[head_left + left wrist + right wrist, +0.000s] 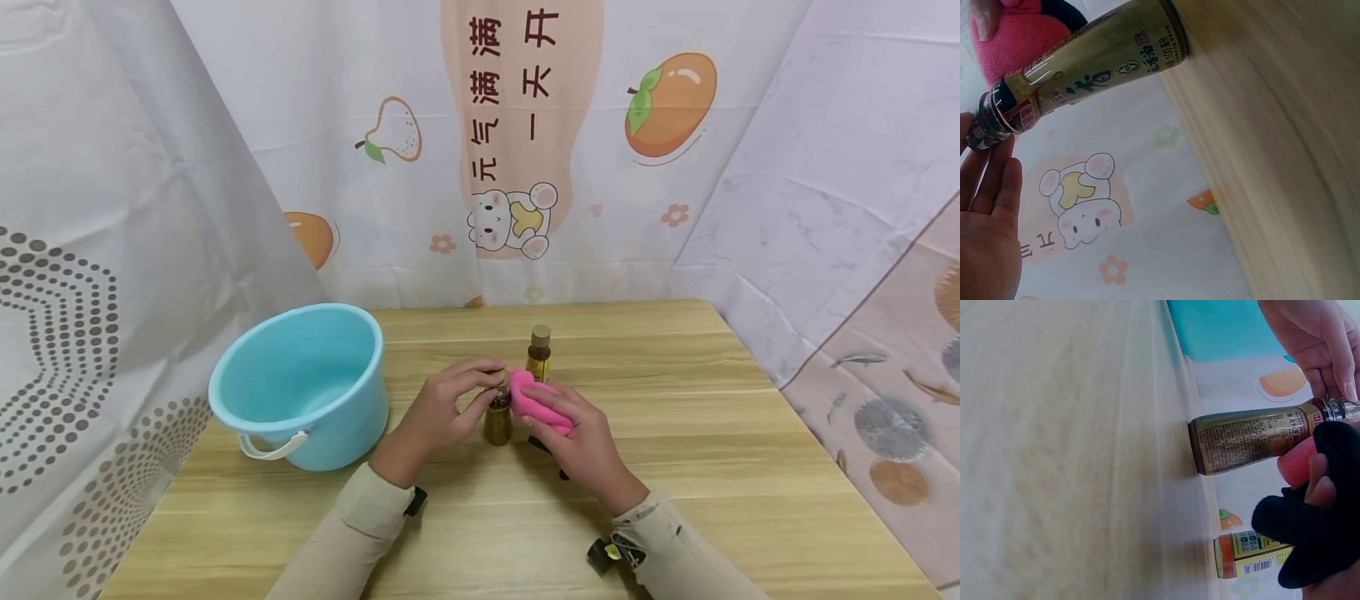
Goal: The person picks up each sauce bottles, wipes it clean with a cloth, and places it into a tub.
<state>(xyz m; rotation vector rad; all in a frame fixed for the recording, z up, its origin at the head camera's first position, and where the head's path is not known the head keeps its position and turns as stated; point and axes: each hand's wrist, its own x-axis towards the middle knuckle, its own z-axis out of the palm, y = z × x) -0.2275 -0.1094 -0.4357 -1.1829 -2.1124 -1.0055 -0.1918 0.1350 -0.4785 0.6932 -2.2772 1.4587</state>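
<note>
A sesame oil bottle (497, 427) with a gold label stands upright on the table. My left hand (444, 406) pinches it at the neck and cap; in the left wrist view the fingertips lie around the dark neck (986, 125). My right hand (587, 437) grips a soft pink item (536, 404) with black parts, and its pink side touches or nearly touches the bottle's upper part. Black rounded lobes (1300, 519) of this plush-looking item show in the right wrist view; its exact kind is unclear. Just behind stands a second bottle (538, 354) with a yellow label and brown cap.
A light blue bucket (345, 429) with a white handle stands on the table's left side, near my left forearm. The wooden table (712, 433) ends at a printed curtain (315, 108) along the back.
</note>
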